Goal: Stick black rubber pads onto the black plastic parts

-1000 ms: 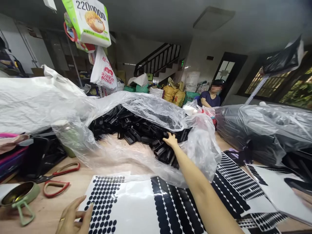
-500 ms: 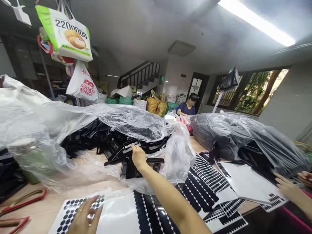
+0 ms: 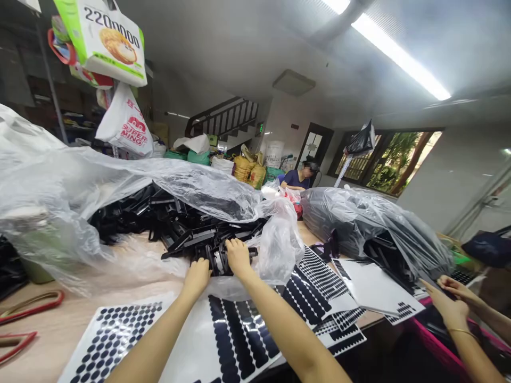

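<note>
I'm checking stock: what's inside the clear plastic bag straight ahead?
A loose pile of black plastic parts shows at the open front of the clear plastic bag, with the left hand and right hand at the pile's edge. What lies beneath or far back is covered.

Dim overall, glaring ceiling light (image 3: 401, 56)
Window (image 3: 405, 159) daylit, clear plastic (image 3: 199, 186) shiny, black parts (image 3: 187, 234) in shadow, edges stretched.

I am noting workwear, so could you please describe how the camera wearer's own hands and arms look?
The left hand, right hand, left forearm and right forearm are bare: no glove, sleeve, watch or bracelet shows. I cannot tell about rings.
</note>
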Demonstrator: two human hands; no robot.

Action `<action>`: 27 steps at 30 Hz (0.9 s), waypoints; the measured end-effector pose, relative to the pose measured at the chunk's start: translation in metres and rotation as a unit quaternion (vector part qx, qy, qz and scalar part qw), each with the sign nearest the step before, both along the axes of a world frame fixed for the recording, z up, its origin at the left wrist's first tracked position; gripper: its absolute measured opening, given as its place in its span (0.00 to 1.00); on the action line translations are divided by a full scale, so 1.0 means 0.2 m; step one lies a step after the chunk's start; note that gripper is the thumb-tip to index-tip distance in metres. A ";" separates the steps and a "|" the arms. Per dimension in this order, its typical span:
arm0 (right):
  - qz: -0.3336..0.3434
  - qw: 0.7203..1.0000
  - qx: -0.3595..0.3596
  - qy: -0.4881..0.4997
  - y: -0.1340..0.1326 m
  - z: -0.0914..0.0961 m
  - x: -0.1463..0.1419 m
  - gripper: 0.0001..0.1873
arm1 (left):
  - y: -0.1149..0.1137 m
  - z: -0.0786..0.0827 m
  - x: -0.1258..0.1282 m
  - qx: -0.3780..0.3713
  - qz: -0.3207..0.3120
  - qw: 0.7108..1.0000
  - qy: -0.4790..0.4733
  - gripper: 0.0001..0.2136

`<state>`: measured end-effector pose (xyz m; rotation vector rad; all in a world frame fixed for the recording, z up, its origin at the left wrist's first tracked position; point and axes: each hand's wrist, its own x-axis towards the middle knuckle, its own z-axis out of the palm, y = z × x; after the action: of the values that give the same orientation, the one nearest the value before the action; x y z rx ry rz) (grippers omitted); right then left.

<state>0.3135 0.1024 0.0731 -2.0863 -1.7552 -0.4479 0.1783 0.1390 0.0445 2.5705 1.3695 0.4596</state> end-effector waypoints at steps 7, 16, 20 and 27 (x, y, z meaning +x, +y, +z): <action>0.101 0.983 0.058 0.139 -0.30 -0.08 -0.03 0.18 | -0.02 -0.05 0.03 -0.041 0.057 0.997 -0.013 0.12; 0.235 0.907 -0.099 0.335 -0.61 -0.27 -0.44 0.08 | -0.05 0.07 -0.47 -0.006 0.190 0.977 -0.095 0.16; 0.279 0.898 -0.185 0.285 -0.54 -0.27 -0.65 0.06 | -0.27 0.01 -0.85 -0.016 0.254 0.958 -0.130 0.16; 0.274 0.893 -0.266 0.239 -0.47 -0.31 -0.84 0.05 | -0.49 -0.11 -1.10 -0.213 0.305 0.791 -0.486 0.20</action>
<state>0.1464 0.0089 0.0111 -1.6528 -2.1590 0.7206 -0.0420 0.0416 0.0218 1.1163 1.5329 1.1823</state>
